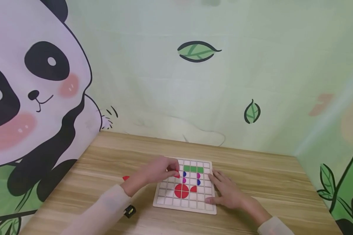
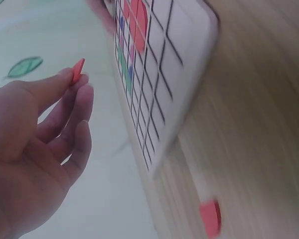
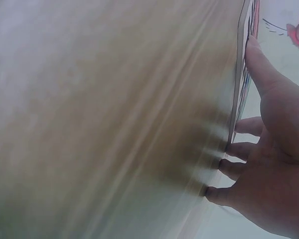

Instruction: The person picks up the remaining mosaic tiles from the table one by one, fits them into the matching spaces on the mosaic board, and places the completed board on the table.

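Observation:
A white gridded board lies on the wooden table, with colored pieces set in its squares. Red quarter-circle pieces form a full circle, and a single red piece sits to its right. Green squares fill part of an upper row, with small blue and magenta half-circles below. Above the board's left part, my left hand pinches a small red piece between thumb and fingertips. My right hand rests at the board's right edge, fingers spread and thumb on the squares.
Another red piece lies on the table left of the board, partly behind my left forearm in the head view. A small black object is by my left sleeve. A panda-printed backdrop borders the table.

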A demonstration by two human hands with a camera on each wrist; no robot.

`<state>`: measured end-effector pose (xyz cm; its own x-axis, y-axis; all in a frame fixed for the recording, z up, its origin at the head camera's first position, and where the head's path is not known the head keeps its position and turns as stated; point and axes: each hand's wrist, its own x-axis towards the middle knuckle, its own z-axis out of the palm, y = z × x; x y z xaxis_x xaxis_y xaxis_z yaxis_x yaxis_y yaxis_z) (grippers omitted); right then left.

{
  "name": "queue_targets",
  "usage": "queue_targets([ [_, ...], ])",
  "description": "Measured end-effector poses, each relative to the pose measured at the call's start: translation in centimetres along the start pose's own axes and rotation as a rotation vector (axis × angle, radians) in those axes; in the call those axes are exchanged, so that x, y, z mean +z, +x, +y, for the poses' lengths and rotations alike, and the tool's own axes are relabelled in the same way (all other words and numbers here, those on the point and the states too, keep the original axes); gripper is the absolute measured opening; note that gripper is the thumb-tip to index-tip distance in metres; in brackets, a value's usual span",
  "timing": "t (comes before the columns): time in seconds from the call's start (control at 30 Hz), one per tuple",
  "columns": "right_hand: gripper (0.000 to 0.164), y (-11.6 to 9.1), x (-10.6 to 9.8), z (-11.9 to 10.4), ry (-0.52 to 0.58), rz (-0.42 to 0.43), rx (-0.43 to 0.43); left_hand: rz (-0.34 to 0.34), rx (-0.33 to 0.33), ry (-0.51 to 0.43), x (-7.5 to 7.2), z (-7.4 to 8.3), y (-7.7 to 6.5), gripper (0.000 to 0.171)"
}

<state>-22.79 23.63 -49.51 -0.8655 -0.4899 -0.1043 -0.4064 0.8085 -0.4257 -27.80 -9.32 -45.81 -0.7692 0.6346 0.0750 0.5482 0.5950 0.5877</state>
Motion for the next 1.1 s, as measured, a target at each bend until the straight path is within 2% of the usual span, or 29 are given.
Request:
queue_targets([
  [0.1,0.102,0.1,0.1,0.1,-0.006,0.0,-0.005,-0.014,0.035,-0.033,1.3,0.7,1.0,0.005],
  [0.2,0.103,0.2,0.2,0.1,-0.01,-0.003,0.0,-0.023,0.043,-0.034,2.4,1.5,1.8,0.006],
  [0.37,0.103,0.1,0.3,0.0,-0.002,-0.002,0.009,-0.022,0.015,0.016,3.8,2.7,3.2,0.006],
  [0.6,0.102,0.2,0.2,0.0,-0.001,0.004,0.004,-0.038,-0.024,0.002,4.9,3.7,4.1,0.003],
  [0.87,0.102,0.3,0.1,0.1,-0.009,-0.002,0.006,-0.057,-0.026,0.098,5.7,3.9,4.9,0.006],
  [1.1,0.103,0.1,-0.1,0.0,-0.004,0.004,-0.014,-0.073,-0.024,0.126,6.2,4.3,5.2,0.008],
])
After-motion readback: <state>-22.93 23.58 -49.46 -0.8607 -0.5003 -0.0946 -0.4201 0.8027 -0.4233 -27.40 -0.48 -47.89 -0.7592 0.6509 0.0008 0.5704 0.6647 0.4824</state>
